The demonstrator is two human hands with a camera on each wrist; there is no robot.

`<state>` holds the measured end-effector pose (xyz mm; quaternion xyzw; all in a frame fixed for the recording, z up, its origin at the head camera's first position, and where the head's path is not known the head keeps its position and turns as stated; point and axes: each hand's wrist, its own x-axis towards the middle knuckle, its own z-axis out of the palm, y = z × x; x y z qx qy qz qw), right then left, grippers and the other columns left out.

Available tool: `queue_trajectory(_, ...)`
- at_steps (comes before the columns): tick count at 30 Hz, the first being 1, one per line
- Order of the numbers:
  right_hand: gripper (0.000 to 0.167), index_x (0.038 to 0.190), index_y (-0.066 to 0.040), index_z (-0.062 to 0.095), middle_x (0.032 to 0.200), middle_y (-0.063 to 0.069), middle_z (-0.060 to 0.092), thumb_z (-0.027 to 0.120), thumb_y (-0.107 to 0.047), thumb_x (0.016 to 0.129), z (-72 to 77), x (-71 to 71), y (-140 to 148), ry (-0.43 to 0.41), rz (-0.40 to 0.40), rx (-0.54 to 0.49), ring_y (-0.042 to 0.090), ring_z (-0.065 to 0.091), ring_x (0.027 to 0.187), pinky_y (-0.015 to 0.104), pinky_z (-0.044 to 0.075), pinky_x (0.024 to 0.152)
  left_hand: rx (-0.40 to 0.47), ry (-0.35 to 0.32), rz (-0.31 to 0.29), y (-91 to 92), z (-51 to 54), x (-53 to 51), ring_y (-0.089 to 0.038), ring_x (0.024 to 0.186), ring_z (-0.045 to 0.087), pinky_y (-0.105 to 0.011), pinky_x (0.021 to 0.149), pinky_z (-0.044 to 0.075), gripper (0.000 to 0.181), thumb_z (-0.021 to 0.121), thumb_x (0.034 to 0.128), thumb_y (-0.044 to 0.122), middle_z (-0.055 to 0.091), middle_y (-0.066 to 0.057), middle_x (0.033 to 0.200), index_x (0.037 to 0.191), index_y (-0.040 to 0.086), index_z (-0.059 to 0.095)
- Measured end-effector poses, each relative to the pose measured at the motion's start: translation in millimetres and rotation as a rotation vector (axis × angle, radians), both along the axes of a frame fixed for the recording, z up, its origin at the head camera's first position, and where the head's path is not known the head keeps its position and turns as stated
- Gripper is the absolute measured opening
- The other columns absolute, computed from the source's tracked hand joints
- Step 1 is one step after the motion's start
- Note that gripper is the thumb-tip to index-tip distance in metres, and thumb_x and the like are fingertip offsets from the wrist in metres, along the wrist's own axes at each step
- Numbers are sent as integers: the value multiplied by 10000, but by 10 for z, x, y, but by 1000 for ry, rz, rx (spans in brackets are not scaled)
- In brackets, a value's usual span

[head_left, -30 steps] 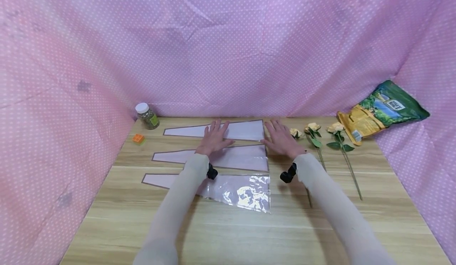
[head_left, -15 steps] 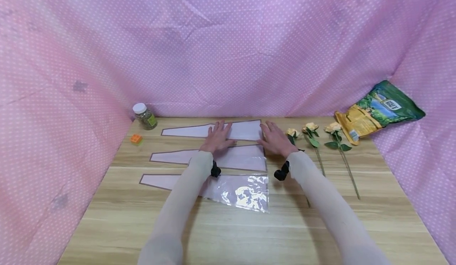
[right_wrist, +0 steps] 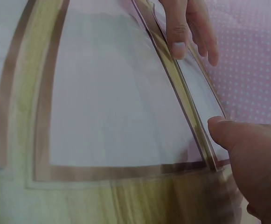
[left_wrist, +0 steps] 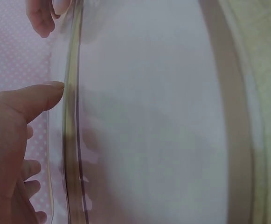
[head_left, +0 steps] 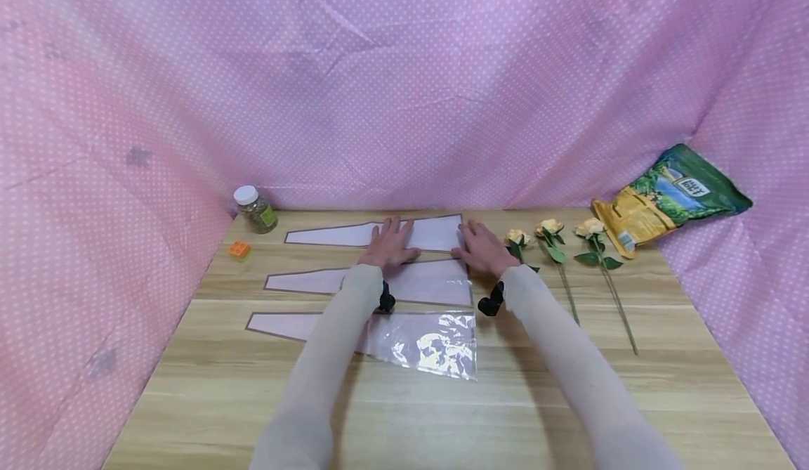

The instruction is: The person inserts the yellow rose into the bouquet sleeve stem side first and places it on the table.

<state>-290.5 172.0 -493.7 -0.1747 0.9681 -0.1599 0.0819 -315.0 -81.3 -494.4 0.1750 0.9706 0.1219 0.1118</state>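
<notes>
Three tapered plastic sleeves with brown borders lie flat in rows on the table. With fingers spread, my left hand (head_left: 387,244) rests on the back sleeve (head_left: 436,232). My right hand (head_left: 482,246) touches that sleeve's wide right end. In the left wrist view the left thumb (left_wrist: 42,99) lies near the back sleeve's front edge. The right thumb (right_wrist: 221,133) reaches the back sleeve's corner in the right wrist view. The middle sleeve (head_left: 436,282) lies partly under the left wrist. Glossy glare covers the front sleeve (head_left: 417,340), which the left forearm partly hides.
Several cream artificial roses (head_left: 590,228) with long stems lie right of my right hand. A green and yellow bag (head_left: 673,192) leans at the back right. At the back left stand a white-lidded jar (head_left: 257,211) and an orange block (head_left: 239,249). Pink dotted cloth (head_left: 404,105) surrounds the table.
My right hand has moved left onto the back sleeve's wide end. My left hand has slid slightly right along it. The sleeves look unmoved; the whole view has shifted a little.
</notes>
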Motion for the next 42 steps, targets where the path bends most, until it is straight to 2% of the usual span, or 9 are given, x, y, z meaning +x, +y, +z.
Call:
queue_trajectory(5,649,1498,-5,347,1590,303,273,502,-419,1023,-18,-19,26,1,-8,12,461,289,1480,567,275,1209,-18,-19,-5,59,12,-9,-379,1573,75,-596,1251,93,783,524,988,516,94,-170,1691,1612,200,172)
queue_trajectory(11,640,1496,-19,354,1594,298,277,491,-432,1027,-8,-36,13,-10,-18,28,452,283,1488,577,287,1199,-31,-23,-6,143,17,-32,-370,1575,76,-582,1258,80,769,510,995,522,105,-160,1692,1612,210,174)
queue_trajectory(17,621,1486,-38,371,1584,270,310,491,-437,1026,-10,-62,-25,-17,-33,67,442,310,1474,613,320,1162,-45,-18,-12,180,-20,-64,-378,1570,101,-592,1253,101,764,506,993,528,129,-167,1686,1611,214,185)
queue_trajectory(25,639,1493,-55,377,1580,239,342,504,-462,1017,-17,-84,-19,21,-60,136,433,338,1465,632,367,1116,-22,-41,-14,184,-42,-60,-367,1571,114,-591,1250,127,689,471,1007,527,128,-156,1689,1586,205,279)
queue_trajectory(35,712,1499,-35,380,1554,220,390,569,-486,981,-48,-89,-34,45,-121,92,423,393,1428,634,377,1100,-24,-44,-32,164,-35,-35,-354,1575,105,-579,1255,126,669,451,1018,515,116,-153,1692,1583,195,289)
queue_trajectory(42,695,1459,-12,422,1524,213,419,605,-467,967,-53,-95,-63,34,-168,47,417,419,1401,640,374,1092,-35,-56,-44,152,-19,-8,-343,1580,82,-567,1262,105,665,431,1026,507,101,-141,1696,1593,205,259)
